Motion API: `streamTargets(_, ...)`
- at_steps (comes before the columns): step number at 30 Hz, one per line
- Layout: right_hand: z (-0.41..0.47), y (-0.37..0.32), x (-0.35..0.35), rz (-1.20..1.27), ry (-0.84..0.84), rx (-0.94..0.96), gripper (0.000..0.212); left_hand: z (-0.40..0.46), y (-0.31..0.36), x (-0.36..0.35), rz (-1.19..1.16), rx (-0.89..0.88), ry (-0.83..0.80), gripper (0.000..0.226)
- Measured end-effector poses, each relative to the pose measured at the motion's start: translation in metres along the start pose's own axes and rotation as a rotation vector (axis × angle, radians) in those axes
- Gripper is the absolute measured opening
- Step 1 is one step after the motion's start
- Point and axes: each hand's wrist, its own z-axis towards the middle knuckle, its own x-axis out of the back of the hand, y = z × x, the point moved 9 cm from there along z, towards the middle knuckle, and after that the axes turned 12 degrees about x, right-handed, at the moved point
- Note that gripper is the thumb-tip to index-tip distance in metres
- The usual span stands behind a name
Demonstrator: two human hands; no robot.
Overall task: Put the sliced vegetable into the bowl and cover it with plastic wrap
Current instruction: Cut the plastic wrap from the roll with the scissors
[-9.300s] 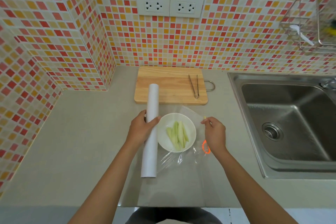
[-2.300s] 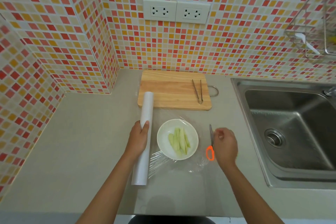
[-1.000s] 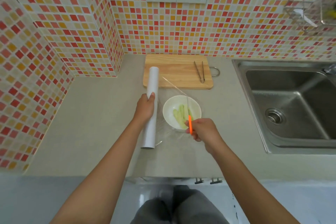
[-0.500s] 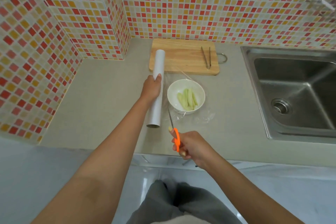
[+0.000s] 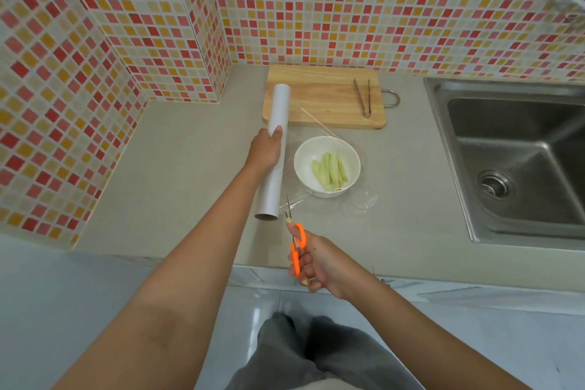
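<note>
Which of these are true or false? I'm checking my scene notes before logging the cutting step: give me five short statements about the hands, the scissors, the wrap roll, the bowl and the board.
1. The left hand grips the white plastic wrap roll. True.
2. The right hand holds a knife. False: it holds orange-handled scissors.
3. The white round bowl holds pale green vegetable slices. True.
4. The metal tongs lie in the steel sink. False: they lie on the wooden cutting board.
5. The bowl stands on the cutting board. False: it stands on the grey countertop.
</note>
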Motion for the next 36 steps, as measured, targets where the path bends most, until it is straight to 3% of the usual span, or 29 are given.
streamTargets(12, 0.028, -0.01, -0.011, 0.093, 0.097, 0.047, 0.061, 0.008, -0.006, -0.005, -0.021, 0.028, -0.036, 0.051)
streamTargets(30, 0.038, -0.007, -0.008, 0.117, 0.196, 0.162, 0.035, 0.018, -0.013, -0.011, -0.051, 0.072, -0.068, 0.039)
streamTargets(36, 0.041, -0.01, -0.007, 0.108, 0.199, 0.135, 0.048, 0.02, -0.016, -0.011, -0.063, 0.067, -0.07, 0.047)
